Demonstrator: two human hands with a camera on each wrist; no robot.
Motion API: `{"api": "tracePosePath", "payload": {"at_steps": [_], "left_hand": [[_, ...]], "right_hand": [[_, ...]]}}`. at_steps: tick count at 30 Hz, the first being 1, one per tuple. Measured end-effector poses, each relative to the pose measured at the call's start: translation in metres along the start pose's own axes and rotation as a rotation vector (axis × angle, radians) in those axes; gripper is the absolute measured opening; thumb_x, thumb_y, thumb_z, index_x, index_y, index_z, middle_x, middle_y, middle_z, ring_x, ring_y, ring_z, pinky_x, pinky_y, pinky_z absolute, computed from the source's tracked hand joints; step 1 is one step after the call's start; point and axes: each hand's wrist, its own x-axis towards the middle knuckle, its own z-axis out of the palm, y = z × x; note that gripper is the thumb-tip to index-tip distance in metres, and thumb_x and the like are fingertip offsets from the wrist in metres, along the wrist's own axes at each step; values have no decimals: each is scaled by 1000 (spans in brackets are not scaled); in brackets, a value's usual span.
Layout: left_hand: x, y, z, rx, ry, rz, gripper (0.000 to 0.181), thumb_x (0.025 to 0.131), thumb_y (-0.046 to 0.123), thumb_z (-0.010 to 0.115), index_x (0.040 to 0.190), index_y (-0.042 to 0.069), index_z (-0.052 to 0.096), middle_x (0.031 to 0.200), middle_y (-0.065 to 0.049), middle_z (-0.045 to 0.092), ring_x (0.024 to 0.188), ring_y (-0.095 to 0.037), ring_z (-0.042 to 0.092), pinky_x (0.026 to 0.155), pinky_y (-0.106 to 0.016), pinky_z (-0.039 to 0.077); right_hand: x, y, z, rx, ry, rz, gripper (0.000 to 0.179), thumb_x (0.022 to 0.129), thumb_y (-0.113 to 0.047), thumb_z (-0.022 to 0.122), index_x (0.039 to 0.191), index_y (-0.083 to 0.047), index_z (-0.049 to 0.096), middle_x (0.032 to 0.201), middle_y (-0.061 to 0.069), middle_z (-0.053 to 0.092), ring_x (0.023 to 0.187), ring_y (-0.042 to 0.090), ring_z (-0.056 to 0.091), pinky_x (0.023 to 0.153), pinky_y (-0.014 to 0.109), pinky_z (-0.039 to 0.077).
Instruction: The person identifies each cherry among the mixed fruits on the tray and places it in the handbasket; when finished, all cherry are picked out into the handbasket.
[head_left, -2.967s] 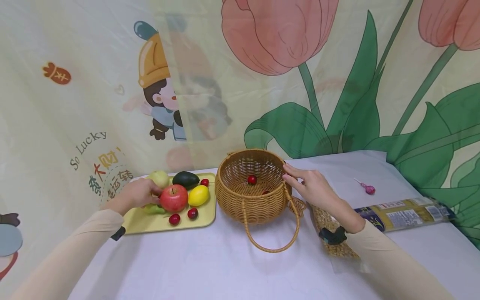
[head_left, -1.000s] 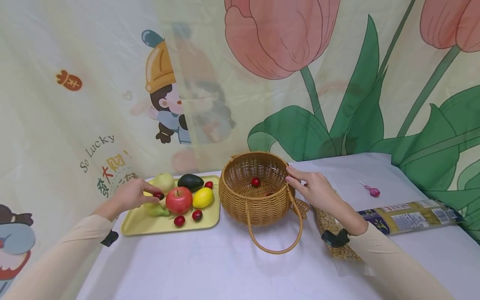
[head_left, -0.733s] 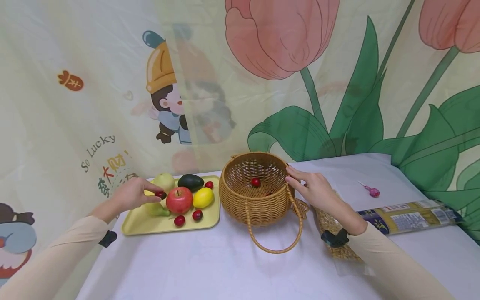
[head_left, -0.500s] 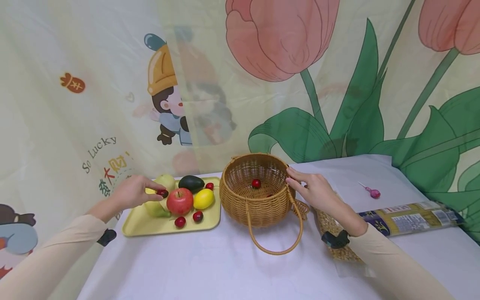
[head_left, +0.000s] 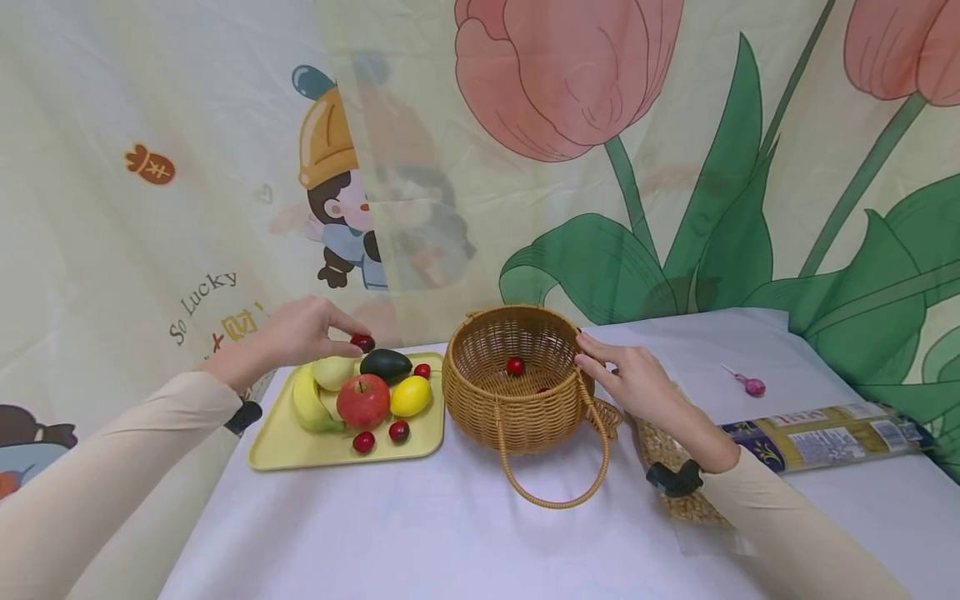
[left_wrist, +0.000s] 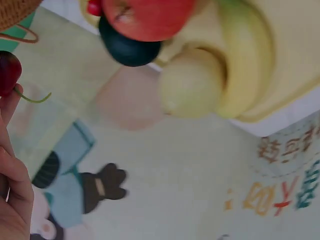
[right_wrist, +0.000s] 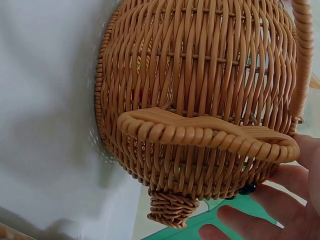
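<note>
1. The left hand (head_left: pixel 303 333) reaches forward; its fingertips pinch a red cherry (head_left: pixel 363 342) with a green stem.
2. The cherry is up in the air, near the back edge of the yellow tray (head_left: pixel 281 454), left of the basket (head_left: pixel 517 417).
3. The right hand (head_left: pixel 637 383) reaches in from the side; its fingers are apart, and some touch the basket's rim.
4. The wall cloth (head_left: pixel 225 208) says "So Lucky", and a yellow "财!" is under it.
5. The long packet's (head_left: pixel 825 439) small print is too tiny to read.
</note>
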Motion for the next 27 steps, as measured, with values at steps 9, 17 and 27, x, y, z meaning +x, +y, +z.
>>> {"api": "tracePosePath", "payload": {"at_steps": [9,17,27], "left_hand": [[54,51,-15,54,-49,102,27,85,27,85,111,23,82,104,2,81,76,-13,67,58,-29,46],[100,86,-11,64,-109,223,19,87,25,82,106,25,83,100,7,81,90,-13,71,71,-32,54],[141,121,11,175,-233,277,19,88,27,81,106,21,83,104,3,81,98,-15,72,81,-36,57]], "right_hand": [[0,2,3,3,-4,-2,48,105,-32,59,145,-7,56,148,15,57,96,31,75,75,41,60],[-1,2,2,10,-12,6,48,105,-33,58,145,-7,56,148,15,56,104,35,74,79,45,61],[0,2,1,22,-3,3,48,106,-32,57,146,-5,56,149,16,56,112,37,71,81,46,62]]}}
